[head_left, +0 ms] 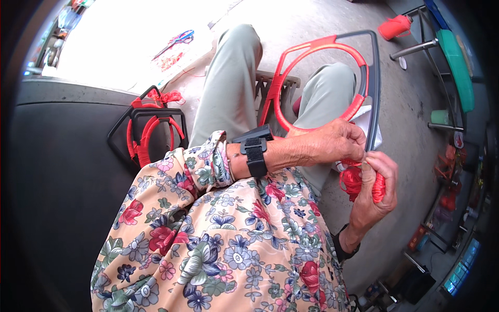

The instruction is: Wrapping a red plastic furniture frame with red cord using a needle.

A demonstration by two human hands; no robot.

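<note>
A dark metal frame (375,78) with a round inner ring stands over my right knee. Red cord (279,99) wraps much of the ring and the left side of the frame. My left hand (338,141) reaches across to the frame's near right corner, its fingers closed around the bar there. Just below, my right hand (375,182) is closed around a bundle of red cord (351,183), thumb pressed near the left fingertips. A strand of cord shows between the two hands. The fingers partly hide the corner of the frame.
More frames with red wrapping (150,125) lean beside a dark panel (57,140) on the left. Blue-handled scissors (176,42) lie on the bright floor near red scraps. A red jug (395,27), a green seat (455,70) and cluttered shelves line the right side.
</note>
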